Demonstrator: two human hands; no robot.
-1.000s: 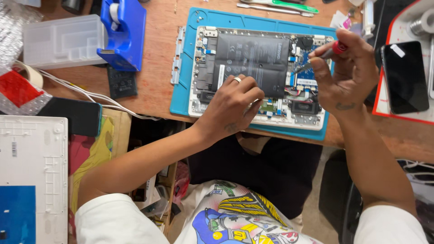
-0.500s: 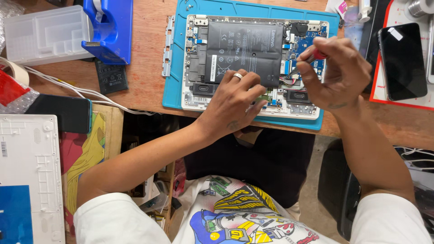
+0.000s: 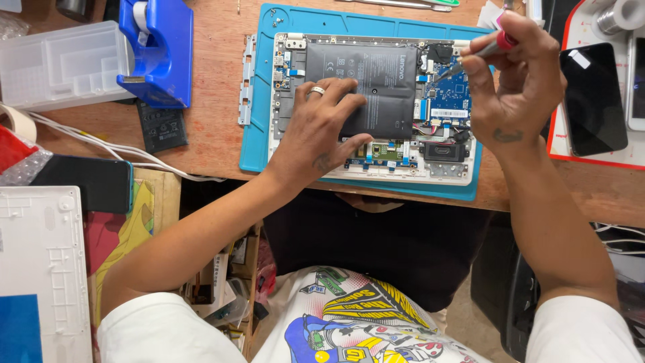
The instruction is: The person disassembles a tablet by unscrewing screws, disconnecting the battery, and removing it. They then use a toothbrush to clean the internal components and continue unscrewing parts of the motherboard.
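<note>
An opened laptop base [image 3: 376, 171] lies on a blue work mat [image 3: 259, 144] on the wooden desk, its black battery [image 3: 386, 87] and blue circuit board [image 3: 449, 101] exposed. My left hand [image 3: 319, 131], with a ring on one finger, rests flat on the battery's left part and the board below it. My right hand [image 3: 517, 87] grips a small screwdriver with a red collar [image 3: 487, 48]; its tip points down-left at the circuit board near the battery's upper right corner.
A blue tape dispenser [image 3: 158, 50] and a clear plastic organiser box [image 3: 64, 64] stand at the left. A dark phone [image 3: 591, 97] lies on a red-edged mat at the right. White cable [image 3: 101, 144], a black phone [image 3: 84, 183] and a white laptop cover [image 3: 40, 269] sit lower left.
The view has shifted, so the laptop sits higher in frame. My left hand has spread flatter on the battery. My right hand still holds the screwdriver at the board.
</note>
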